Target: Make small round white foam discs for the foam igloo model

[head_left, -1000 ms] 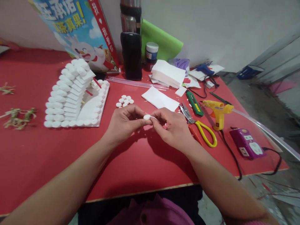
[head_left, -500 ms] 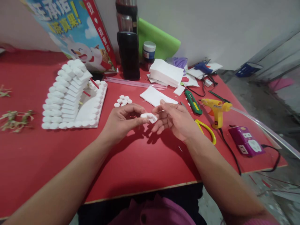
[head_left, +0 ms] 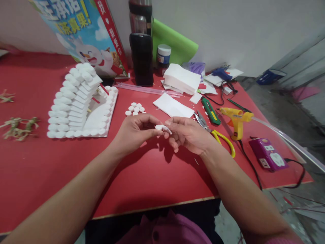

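Observation:
Over the middle of the red table [head_left: 152, 183], my left hand [head_left: 137, 133] pinches a small, curved white piece [head_left: 164, 128] between thumb and fingers. My right hand [head_left: 188, 132] has its thumb and index finger closed on the other end of it. What the piece is made of, I cannot tell. Several white oval pieces [head_left: 136, 107] lie in a cluster just beyond my left hand. Beyond my right hand is a flat white sheet [head_left: 174, 105]. Yellow-handled scissors [head_left: 223, 139] rest beside my right wrist, their blades half open.
At left stands a white stepped model [head_left: 78, 105] edged with rounded pieces. A green utility knife [head_left: 210, 111], a yellow glue gun [head_left: 236, 118] and a purple power strip [head_left: 267, 154] lie at right. Behind are a black bottle [head_left: 141, 59] and a white stack [head_left: 181, 78].
My right thumb and fingers have come down onto the white piece, which has turned narrower to view. The scissors' blades now show past my right hand. The view has shifted slightly.

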The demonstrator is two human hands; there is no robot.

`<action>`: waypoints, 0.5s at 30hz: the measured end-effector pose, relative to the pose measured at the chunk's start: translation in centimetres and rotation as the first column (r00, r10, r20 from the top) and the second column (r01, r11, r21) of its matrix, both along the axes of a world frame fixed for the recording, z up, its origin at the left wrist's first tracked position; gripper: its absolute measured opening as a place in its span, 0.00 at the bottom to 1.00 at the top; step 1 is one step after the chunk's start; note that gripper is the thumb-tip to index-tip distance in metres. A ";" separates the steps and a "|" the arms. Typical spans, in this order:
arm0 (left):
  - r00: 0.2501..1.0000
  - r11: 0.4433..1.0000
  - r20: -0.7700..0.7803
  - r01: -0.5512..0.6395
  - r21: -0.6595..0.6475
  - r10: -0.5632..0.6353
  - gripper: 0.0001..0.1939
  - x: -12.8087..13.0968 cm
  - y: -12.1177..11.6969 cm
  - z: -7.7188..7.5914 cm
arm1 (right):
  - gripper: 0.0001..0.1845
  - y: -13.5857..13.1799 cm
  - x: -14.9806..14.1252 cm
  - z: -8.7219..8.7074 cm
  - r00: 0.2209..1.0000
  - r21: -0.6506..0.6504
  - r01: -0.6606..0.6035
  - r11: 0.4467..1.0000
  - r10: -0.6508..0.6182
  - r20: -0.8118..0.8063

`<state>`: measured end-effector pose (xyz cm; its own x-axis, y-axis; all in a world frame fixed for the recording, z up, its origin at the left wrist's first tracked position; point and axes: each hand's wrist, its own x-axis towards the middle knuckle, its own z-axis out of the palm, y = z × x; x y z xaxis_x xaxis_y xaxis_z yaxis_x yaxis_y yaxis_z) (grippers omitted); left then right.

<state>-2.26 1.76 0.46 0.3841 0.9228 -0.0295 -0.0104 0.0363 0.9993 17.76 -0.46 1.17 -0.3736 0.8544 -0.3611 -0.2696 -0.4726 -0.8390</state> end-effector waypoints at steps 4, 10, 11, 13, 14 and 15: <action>1.000 1.000 -0.025 -0.002 -0.010 0.001 0.12 0.0 0.0 0.1 | 0.17 0.0 0.1 -0.1 0.998 0.033 0.006 0.999 -0.008 0.067; 1.000 0.998 -0.016 0.000 -0.065 -0.001 0.13 0.0 0.1 0.3 | 0.13 -0.3 -0.4 0.1 0.964 0.197 0.024 0.980 -0.075 0.254; 1.000 0.997 -0.014 0.000 -0.077 -0.001 0.13 0.1 0.1 0.3 | 0.12 -0.4 -0.5 0.1 0.951 0.236 0.028 0.971 -0.099 0.292; 1.000 0.994 -0.009 -0.001 -0.105 0.000 0.13 0.2 0.0 0.2 | 0.11 -0.7 -0.8 0.1 0.913 0.322 0.023 0.946 -0.151 0.379; 1.000 0.993 -0.004 -0.007 -0.121 0.006 0.12 0.3 0.0 0.2 | 0.11 -0.9 -0.9 0.0 0.887 0.374 0.014 0.927 -0.184 0.423; 1.000 0.991 0.001 -0.016 -0.136 0.017 0.12 0.3 -0.1 0.1 | 0.10 -1.0 -1.0 0.0 0.856 0.431 -0.002 0.903 -0.221 0.468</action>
